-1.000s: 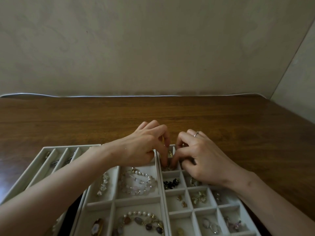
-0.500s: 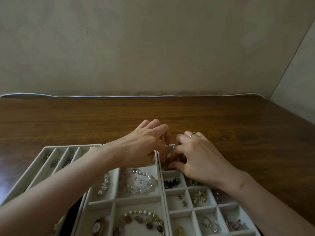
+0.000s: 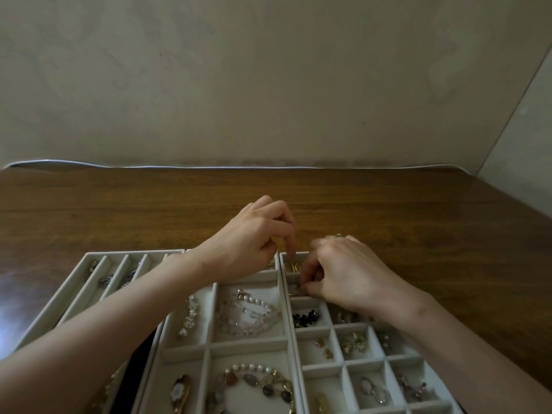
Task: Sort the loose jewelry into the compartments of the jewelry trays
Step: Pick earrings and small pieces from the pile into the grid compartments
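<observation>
Bracelets (image 3: 254, 386) are lying in the nearest compartments; beyond, over the grid tray (image 3: 441, 397), the right hand (image 3: 349, 276) is pinching a small piece (image 3: 295, 289) low in a far compartment. The left hand (image 3: 251, 243) is dipping a forefinger beside the gold hoops (image 3: 292, 268), its hold unclear. Placing is seemingly underway, likely calling next for a clean release.

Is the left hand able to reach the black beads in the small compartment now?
Probably yes. The black beads lie uncovered, one compartment nearer than where the right hand pinches a small piece. The left hand is close, and nothing covers them.
</observation>
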Demonstrator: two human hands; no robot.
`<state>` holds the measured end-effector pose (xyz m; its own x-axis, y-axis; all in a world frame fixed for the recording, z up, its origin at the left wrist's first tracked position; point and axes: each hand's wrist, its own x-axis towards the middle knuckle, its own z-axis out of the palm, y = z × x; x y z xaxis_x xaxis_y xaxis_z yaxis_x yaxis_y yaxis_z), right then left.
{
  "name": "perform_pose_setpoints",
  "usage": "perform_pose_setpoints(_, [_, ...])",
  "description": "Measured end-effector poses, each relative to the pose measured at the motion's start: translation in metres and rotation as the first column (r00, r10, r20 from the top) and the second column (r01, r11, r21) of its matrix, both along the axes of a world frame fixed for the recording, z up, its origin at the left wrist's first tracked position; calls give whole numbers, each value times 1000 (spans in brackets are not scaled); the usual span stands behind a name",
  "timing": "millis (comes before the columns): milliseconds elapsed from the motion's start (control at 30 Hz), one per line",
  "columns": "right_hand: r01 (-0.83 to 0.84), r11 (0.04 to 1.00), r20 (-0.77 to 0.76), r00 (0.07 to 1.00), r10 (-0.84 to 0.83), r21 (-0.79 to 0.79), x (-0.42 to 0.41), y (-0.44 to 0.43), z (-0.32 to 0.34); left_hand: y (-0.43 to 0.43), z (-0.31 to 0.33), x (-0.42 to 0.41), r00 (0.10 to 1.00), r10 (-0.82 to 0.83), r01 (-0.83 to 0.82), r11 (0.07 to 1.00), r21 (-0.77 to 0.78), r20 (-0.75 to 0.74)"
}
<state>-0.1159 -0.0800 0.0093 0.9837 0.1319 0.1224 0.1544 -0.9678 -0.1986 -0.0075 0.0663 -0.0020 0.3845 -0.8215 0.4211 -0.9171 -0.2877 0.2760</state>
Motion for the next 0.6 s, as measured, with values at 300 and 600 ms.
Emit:
perform_pose_setpoints(300, [-16,986,46,999,24,-169,-4,6,2,1,0,1,1000,-4,4,999,-44,2])
perform_pose_setpoints(600, [-38,998,-30,999,39,41,-3,-12,12,1,1,1,1000,-2,1,999,-37,-6])
